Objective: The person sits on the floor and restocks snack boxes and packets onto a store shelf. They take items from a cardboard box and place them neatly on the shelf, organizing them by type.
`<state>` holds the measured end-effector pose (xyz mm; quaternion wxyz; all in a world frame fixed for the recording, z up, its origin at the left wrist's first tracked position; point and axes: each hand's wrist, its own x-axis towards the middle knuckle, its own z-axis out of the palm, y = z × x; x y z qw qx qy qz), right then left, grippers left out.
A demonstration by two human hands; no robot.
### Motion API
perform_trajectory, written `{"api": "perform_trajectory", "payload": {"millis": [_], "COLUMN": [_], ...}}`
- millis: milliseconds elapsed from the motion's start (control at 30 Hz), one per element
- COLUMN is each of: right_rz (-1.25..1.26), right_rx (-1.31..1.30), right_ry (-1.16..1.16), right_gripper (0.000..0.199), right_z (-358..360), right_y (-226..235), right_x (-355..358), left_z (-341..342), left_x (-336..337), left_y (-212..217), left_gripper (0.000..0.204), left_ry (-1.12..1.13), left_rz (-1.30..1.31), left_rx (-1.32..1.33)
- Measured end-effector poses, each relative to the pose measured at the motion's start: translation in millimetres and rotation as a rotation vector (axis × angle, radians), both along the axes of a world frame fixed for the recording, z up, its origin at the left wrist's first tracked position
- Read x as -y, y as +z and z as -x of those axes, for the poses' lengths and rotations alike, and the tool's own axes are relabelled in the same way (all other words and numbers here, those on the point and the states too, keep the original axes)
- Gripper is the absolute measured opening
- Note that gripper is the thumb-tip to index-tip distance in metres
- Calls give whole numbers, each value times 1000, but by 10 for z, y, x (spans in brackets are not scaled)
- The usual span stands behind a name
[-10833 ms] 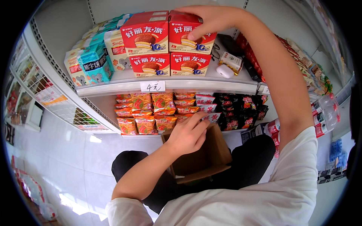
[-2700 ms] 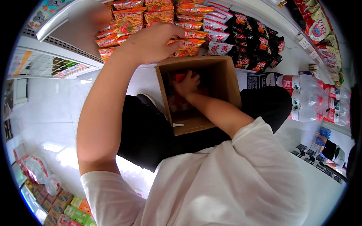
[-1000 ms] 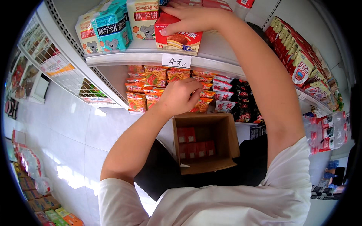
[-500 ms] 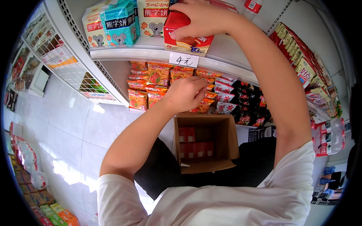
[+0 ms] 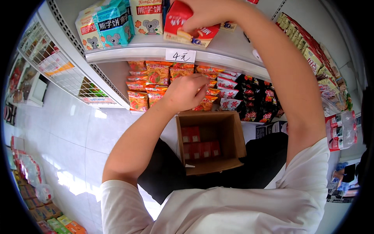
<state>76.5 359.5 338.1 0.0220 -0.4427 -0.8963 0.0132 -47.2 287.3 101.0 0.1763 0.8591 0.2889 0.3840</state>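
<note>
On the upper shelf (image 5: 136, 54), my right hand (image 5: 206, 13) grips a red snack box (image 5: 177, 31) with a biscuit picture, thumb across its front. The box sits tilted near the shelf's front edge, beside a cream biscuit bag (image 5: 148, 19). Lower down, my left hand (image 5: 187, 93) hovers in front of orange noodle-snack bags (image 5: 157, 73), its fingers curled in and nothing visible in them. Between my knees stands an open cardboard carton (image 5: 235, 140), with several small red boxes (image 5: 200, 151) inside.
A turquoise biscuit bag (image 5: 113, 27) stands at the upper left. Black snack bags (image 5: 253, 93) fill the lower shelf's right part. Packets (image 5: 307, 50) line the right side. A wire-mesh rack (image 5: 43, 50) is at the left, and goods (image 5: 46, 212) stand on the floor lower left.
The red box has tilted and shifted slightly right along the shelf in my right hand. My left hand has stayed about where it was. The whole view has shifted a little.
</note>
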Motion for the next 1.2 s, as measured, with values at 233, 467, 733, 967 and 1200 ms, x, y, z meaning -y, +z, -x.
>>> {"api": "perform_trajectory", "payload": {"millis": [233, 467, 733, 967, 1200], "right_rz": [367, 716, 894, 240, 241], "right_rx": [-719, -1358, -1568, -500, -135], "right_ry": [313, -84, -1033, -1129, -1238], "right_gripper": [80, 86, 67, 91, 92], "right_z": [-790, -1349, -1234, -773, -543], "right_y": [94, -1753, -3546, -4519, -4951], "right_x": [566, 1500, 2223, 2122, 2003], "left_z": [40, 197, 74, 48, 4], "left_x": [-30, -32, -1, -24, 35], "left_y": [94, -45, -82, -167, -176], "left_gripper": [14, 19, 24, 26, 23], "left_ry": [-17, 102, 84, 60, 46], "left_rz": [14, 114, 267, 236, 205], "left_rx": [-3, -239, -394, -394, -399]}}
